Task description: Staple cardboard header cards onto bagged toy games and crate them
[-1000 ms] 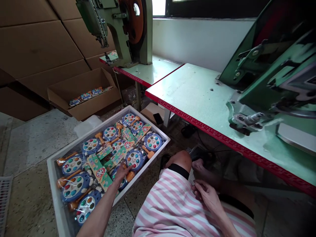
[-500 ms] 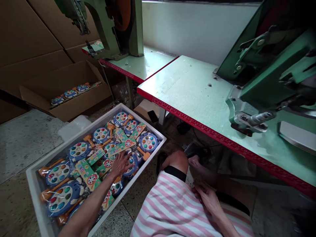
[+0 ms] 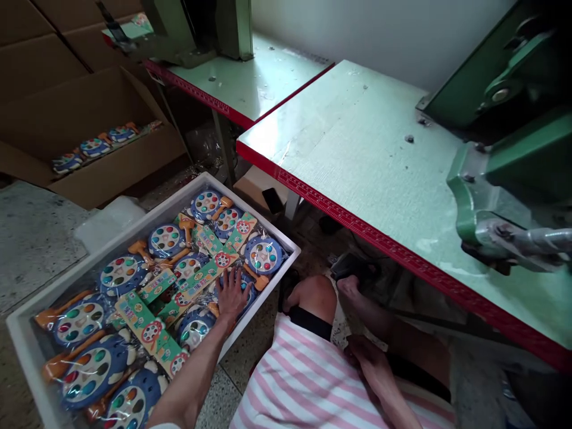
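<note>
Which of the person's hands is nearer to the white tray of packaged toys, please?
Left. The left hand rests on toys inside the white tray; the right hand lies on the lap, apart.

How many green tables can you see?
2. The near table runs across the right and carries a green machine. The far table sits at the top, just beside it. More could be out of view.

- One camera only, worn on the person's head, tilted forward and steeply down.
- It looks past the striped lap [image 3: 313, 381] to a white tray [image 3: 27, 351] on the floor at lower left.
- The green table [image 3: 357, 155] fills the upper right, close by.
</note>
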`<state>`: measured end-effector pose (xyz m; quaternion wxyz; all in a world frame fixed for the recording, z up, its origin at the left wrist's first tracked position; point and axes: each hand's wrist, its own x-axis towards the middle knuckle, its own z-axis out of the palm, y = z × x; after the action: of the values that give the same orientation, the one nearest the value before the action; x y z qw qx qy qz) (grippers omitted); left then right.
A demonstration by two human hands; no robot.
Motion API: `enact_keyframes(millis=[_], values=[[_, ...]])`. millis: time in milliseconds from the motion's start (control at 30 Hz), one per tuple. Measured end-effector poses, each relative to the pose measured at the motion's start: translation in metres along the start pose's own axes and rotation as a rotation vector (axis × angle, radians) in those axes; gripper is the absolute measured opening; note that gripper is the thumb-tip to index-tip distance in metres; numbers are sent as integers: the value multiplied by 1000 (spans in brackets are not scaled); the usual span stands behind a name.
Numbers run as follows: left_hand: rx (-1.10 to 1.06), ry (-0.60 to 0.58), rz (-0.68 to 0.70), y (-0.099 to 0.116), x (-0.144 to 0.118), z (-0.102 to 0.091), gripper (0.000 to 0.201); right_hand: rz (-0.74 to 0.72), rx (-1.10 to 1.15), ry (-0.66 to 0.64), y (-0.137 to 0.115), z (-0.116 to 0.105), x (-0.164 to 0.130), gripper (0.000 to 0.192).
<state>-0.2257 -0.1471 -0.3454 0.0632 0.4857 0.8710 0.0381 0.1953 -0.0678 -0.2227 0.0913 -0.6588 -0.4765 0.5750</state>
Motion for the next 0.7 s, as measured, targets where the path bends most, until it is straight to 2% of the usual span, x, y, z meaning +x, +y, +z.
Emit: enact_keyframes(millis=[167,333,400,500,600,700], values=[[-34,-28,-41,-1,4,-7,69,-66,-22,-4,-6,-7,5,43],[-45,5,-100,-16,-22,-24,80,-88,4,-3,15,-24,-1,44],[-29,5,-99,-15,-21,-32,78,-99,8,5,22,-30,-2,44],[-43,-58,-18,4,10,-43,75,-115,4,7,27,-35,-1,44],[-83,-109,99,37,67,-48,73,-120,-33,2,29,-37,1,45],[-116,-130,137,65,117,-42,72,-94,-66,-11,33,-37,1,48]])
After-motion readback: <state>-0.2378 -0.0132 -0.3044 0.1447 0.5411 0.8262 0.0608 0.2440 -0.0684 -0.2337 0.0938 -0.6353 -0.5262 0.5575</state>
